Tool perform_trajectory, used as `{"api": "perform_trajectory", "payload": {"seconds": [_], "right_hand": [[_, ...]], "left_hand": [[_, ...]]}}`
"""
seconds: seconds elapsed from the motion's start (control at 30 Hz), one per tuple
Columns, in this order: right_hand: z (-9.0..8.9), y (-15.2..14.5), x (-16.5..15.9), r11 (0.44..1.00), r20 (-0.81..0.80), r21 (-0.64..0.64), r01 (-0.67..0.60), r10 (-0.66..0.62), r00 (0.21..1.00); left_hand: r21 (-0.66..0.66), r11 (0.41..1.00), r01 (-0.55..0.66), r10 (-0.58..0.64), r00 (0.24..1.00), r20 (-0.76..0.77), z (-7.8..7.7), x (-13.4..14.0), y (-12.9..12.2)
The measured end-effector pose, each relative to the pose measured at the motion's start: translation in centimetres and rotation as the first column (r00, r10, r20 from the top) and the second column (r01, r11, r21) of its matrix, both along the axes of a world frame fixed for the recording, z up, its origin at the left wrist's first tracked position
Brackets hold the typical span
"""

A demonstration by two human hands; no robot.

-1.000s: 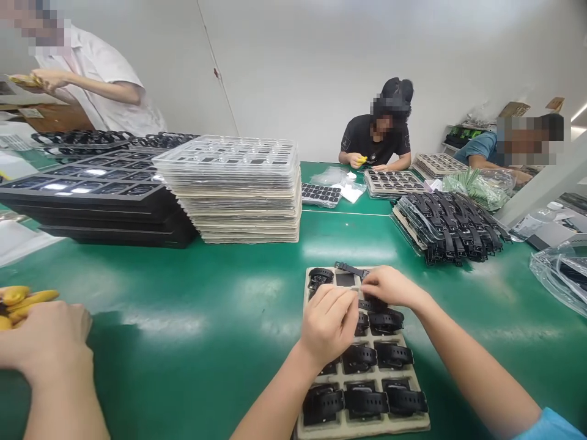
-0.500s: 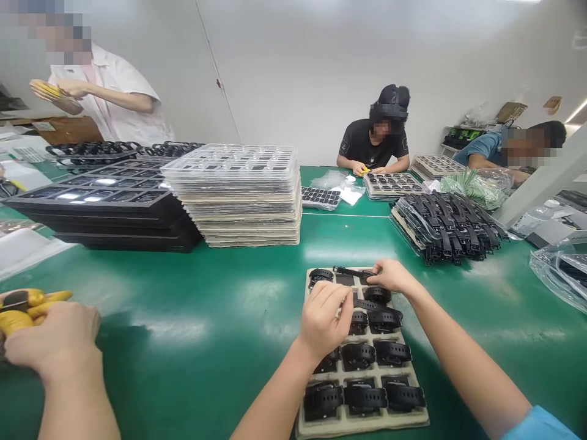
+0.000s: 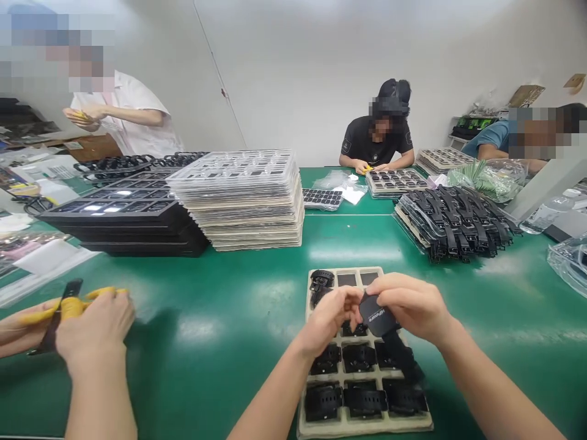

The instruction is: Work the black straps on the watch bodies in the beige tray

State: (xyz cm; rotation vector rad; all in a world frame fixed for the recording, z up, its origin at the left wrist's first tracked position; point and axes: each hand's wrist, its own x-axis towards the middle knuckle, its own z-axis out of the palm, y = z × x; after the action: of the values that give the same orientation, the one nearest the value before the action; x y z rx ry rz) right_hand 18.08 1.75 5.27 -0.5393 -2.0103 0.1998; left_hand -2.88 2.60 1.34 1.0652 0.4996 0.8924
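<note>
My right hand (image 3: 415, 305) grips a black smartwatch (image 3: 378, 315) above the tray, its dark face with pale lettering towards me. The watch's strap (image 3: 403, 354) hangs down to the right, blurred. My left hand (image 3: 331, 315) is at the watch's left edge, fingers curled in and fingertips against it. Beneath both hands lies a beige moulded tray (image 3: 364, 430) with black watches in its compartments, such as a watch (image 3: 365, 400) in the nearest row. At the far end, two compartments hold only dark flat inserts (image 3: 346, 279). My hands hide part of the middle rows.
To the left, a co-worker's hands (image 3: 92, 324) in yellow finger covers hold a watch. Behind stand black trays (image 3: 137, 229) and a tall stack of clear and beige trays (image 3: 243, 208). A pile of black straps (image 3: 458, 226) lies at right. Other people work around the green table (image 3: 220, 305).
My right hand has brought a watch from the tray's far end towards me and turned its face up. My left hand has moved to its edge. The co-worker's hands have shifted right.
</note>
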Motion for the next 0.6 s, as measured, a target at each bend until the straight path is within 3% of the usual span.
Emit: {"api": "perform_trajectory", "payload": {"seconds": [0.1, 0.2, 0.3, 0.4, 0.47, 0.5, 0.6], "right_hand": [[-1.7, -0.1, -1.3, 0.997, -0.144, -0.075, 0.025, -0.036, 0.989], [-3.3, 0.1, -1.9, 0.975, -0.278, -0.203, 0.095, -0.15, 0.949], [-4.2, 0.2, -2.2, 0.941, -0.317, -0.32, 0.111, -0.217, 0.923], [-4.1, 0.3, -2.2, 0.925, -0.291, -0.367, 0.102, -0.218, 0.932], [-3.5, 0.2, -1.9, 0.94, -0.263, -0.304, 0.157, -0.241, 0.934], [-3.0, 0.1, -1.7, 0.95, -0.24, -0.235, 0.205, -0.261, 0.935], [-1.0, -0.4, -1.4, 0.942, -0.112, 0.094, 0.323, -0.313, 0.943]], "left_hand": [[-0.018, 0.998, -0.055, 0.056, 0.998, 0.035, -0.2, 0.9, -0.6], [0.11, 0.964, -0.242, 0.252, 0.964, -0.082, -0.5, 0.9, -0.5], [0.285, 0.881, -0.378, 0.436, 0.883, -0.177, -0.8, 0.5, -0.4], [0.439, 0.765, -0.471, 0.585, 0.794, -0.167, -0.7, 0.3, -0.6], [0.448, 0.732, -0.514, 0.627, 0.764, -0.149, -0.4, 0.2, -0.8], [0.422, 0.746, -0.515, 0.619, 0.77, -0.155, -0.1, 0.2, -0.9], [0.311, 0.872, -0.378, 0.456, 0.858, -0.235, 0.5, 0.2, -0.7]]}}
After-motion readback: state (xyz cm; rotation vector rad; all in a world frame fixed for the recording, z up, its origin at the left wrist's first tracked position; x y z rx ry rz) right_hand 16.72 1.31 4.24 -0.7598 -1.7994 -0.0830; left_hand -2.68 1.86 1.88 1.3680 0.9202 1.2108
